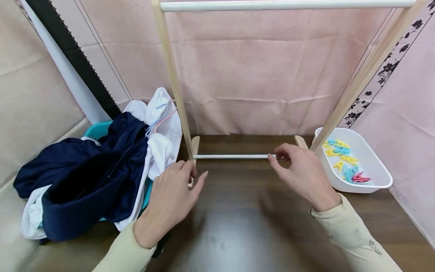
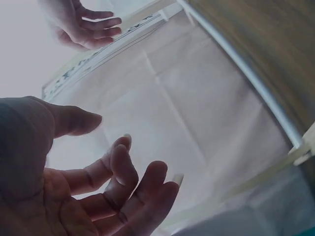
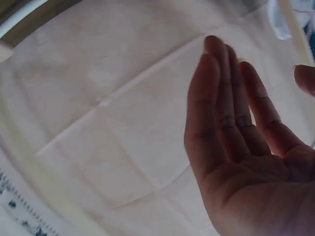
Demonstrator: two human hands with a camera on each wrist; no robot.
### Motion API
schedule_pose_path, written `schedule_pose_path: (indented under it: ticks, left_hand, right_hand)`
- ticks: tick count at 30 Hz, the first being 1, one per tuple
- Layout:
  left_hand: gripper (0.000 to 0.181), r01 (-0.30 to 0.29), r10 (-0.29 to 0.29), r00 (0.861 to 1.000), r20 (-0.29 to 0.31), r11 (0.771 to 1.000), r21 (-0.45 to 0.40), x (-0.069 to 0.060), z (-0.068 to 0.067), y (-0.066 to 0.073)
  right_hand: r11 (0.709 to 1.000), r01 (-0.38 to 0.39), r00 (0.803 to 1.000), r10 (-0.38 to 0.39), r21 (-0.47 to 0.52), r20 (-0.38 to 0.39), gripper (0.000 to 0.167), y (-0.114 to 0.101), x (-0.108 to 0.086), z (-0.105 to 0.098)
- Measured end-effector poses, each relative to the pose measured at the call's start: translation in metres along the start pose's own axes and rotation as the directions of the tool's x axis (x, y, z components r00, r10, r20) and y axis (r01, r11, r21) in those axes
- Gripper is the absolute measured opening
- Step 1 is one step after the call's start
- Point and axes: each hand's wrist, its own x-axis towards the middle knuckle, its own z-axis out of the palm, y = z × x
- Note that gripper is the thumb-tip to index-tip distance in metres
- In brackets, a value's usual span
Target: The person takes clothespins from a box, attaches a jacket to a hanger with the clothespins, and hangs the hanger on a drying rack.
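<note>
My left hand [image 1: 172, 192] is in front of the left foot of a wooden rack [image 1: 171, 56], beside the clothes. Its fingers are loosely bent, and the left wrist view shows nothing in its palm. The right hand [image 1: 304, 172] hovers near the right end of the rack's white lower bar [image 1: 234, 156]. Its thumb and fingers overlap the bar's end in the head view, but the right wrist view shows the hand free of any thing, fingers nearly straight. A white upper bar [image 1: 285, 5] joins the two wooden posts.
At left a teal basket [image 1: 96, 130] overflows with a navy garment [image 1: 95, 181] and white clothes [image 1: 161, 151]. To the right stands a white tub [image 1: 377, 177] holding several coloured clothespins [image 1: 348, 158]. Pink cloth [image 1: 272, 75] hangs behind the rack on the brown wooden surface [image 1: 231, 226].
</note>
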Motion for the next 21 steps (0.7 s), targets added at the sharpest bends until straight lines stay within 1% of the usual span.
schedule_pose_path:
  ticks: [4,8,11,14,16,18,20,21]
  left_hand:
    - [0.029,0.0,0.001,0.998,-0.065,1.0,0.017,-0.007,-0.022,-0.002]
    - [0.025,0.024,-0.021,0.994,-0.111,0.999,0.03,-0.016,-0.047,-0.005]
    - [0.022,0.037,-0.028,0.987,-0.158,0.998,0.057,-0.026,-0.068,-0.009]
    - [0.02,0.04,-0.027,0.978,-0.207,0.997,0.06,-0.034,-0.088,-0.016]
    - [0.019,0.049,-0.037,0.973,-0.227,0.998,0.051,-0.038,-0.1,-0.024]
    - [0.02,0.051,-0.043,0.967,-0.252,0.998,0.024,-0.04,-0.11,-0.036]
    - [0.021,0.076,-0.068,0.964,-0.257,0.997,0.024,-0.043,-0.119,-0.052]
    - [0.022,0.082,-0.072,0.962,-0.265,0.996,0.026,-0.045,-0.122,-0.064]
  right_hand:
    - [0.996,0.043,0.999,-0.043,0.082,0.007,0.01,-0.02,0.005,0.005]
    - [0.982,0.094,0.995,-0.098,0.163,0.014,0.008,-0.04,0.009,0.013]
    - [0.968,0.127,0.99,-0.136,0.218,0.026,0.007,-0.056,0.014,0.019]
    - [0.953,0.154,0.984,-0.171,0.26,0.046,0.006,-0.073,0.019,0.025]
    - [0.942,0.177,0.978,-0.201,0.285,0.057,0.006,-0.084,0.023,0.03]
    - [0.93,0.201,0.97,-0.232,0.309,0.068,0.006,-0.096,0.026,0.036]
    - [0.918,0.222,0.962,-0.262,0.329,0.081,0.006,-0.108,0.027,0.041]
    - [0.91,0.231,0.957,-0.276,0.345,0.089,0.006,-0.114,0.028,0.045]
